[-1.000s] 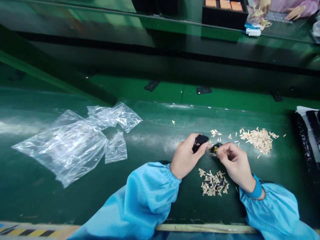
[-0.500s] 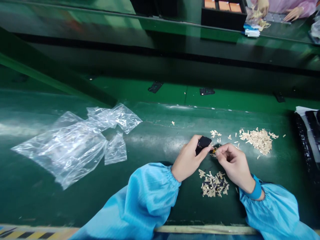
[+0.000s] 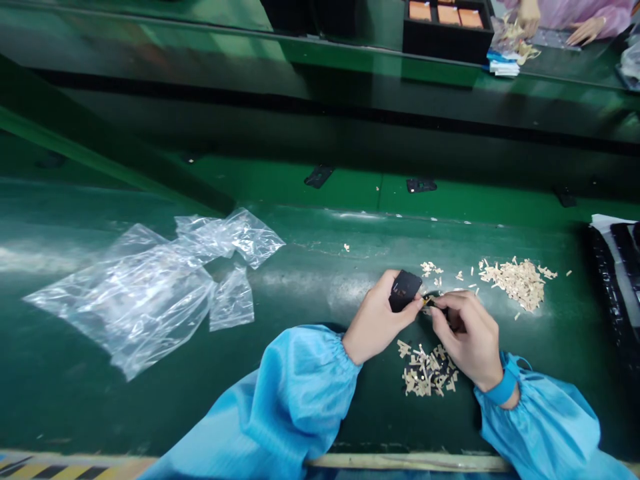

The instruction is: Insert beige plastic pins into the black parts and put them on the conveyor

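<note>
My left hand (image 3: 377, 312) is closed around a flat black plastic part (image 3: 405, 291), its thumb and fingers on the sides. Against the right end of that part is a tiny dark piece with a yellow-gold spot (image 3: 428, 302). My right hand (image 3: 467, 333) pinches this piece between thumb and forefinger, close to my left fingertips; its exact kind is too small to make out. Just below both hands lies a loose pile of small beige and black pieces (image 3: 429, 371). Behind my right hand are a few scattered beige bits (image 3: 431, 269).
A larger heap of beige bits (image 3: 517, 283) lies to the right, near a black tray (image 3: 613, 280). Clear plastic bags (image 3: 150, 293) spread on the left. Black flat parts (image 3: 421, 185) lie on the green belt (image 3: 360, 193) beyond. Across, a co-worker's hands (image 3: 586, 31) rest near a black box (image 3: 445, 41).
My right hand has shifted slightly and turned, with the fingers now higher over the small piece. The black part in my left hand is tilted a little differently. Parts on the belt have moved right.
</note>
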Demonstrator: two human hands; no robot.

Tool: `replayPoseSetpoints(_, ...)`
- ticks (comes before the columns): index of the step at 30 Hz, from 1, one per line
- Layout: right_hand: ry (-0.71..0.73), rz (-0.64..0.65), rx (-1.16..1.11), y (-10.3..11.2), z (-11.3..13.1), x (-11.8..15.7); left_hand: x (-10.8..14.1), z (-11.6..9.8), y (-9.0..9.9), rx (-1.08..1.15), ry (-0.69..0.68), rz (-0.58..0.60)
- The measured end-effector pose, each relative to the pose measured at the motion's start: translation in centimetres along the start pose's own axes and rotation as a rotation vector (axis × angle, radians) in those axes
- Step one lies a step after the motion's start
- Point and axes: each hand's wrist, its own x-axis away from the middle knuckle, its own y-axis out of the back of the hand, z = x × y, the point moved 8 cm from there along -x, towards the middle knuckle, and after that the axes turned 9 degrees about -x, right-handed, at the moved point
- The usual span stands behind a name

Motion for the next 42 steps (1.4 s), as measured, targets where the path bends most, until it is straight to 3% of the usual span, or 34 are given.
replayPoseSetpoints(3, 0.06, 0.069, 0.033, -0.6, 0.4, 0.1, 0.1, 0.1, -0.2, 0.017, -0.007, 0.014)
replayPoseSetpoints(10, 0.087, 0.061, 0.036, -0.8, 0.5, 0.3, 0.1, 0.0, -0.3, -0.018, -0.005, 0.028)
replayPoseSetpoints(15, -0.069, -0.065, 0.06, 1.0, -1.0, -0.6, 0.3, 0.2, 0.0, -0.095, -0.038, -0.007)
replayPoseSetpoints(17, -0.141, -0.122, 0.07, 2.1, -1.9, -0.9, 0.4, 0.3, 0.2, -0.134, -0.083, -0.015)
replayPoseSetpoints(23, -0.17, -0.094, -0.006, 2.2, -2.8, -1.3, 0.8, -0.4, 0.8, -0.301, -0.373, -0.044)
replayPoseSetpoints(29, -0.266, 0.107, -0.251, 0.2, -2.4, -1.0, 0.9, -0.8, 1.4, -0.291, -0.432, -0.069)
replayPoseSetpoints(36, -0.708, 0.499, -0.863, -2.9, -2.5, 0.9, 1.7, -1.9, 1.9, -0.32, -0.603, -0.152)
replayPoseSetpoints(42, -0.859, 0.541, -1.116, -4.1, -2.5, 2.4, 2.1, -2.4, 2.1, -0.327, -0.682, -0.205)
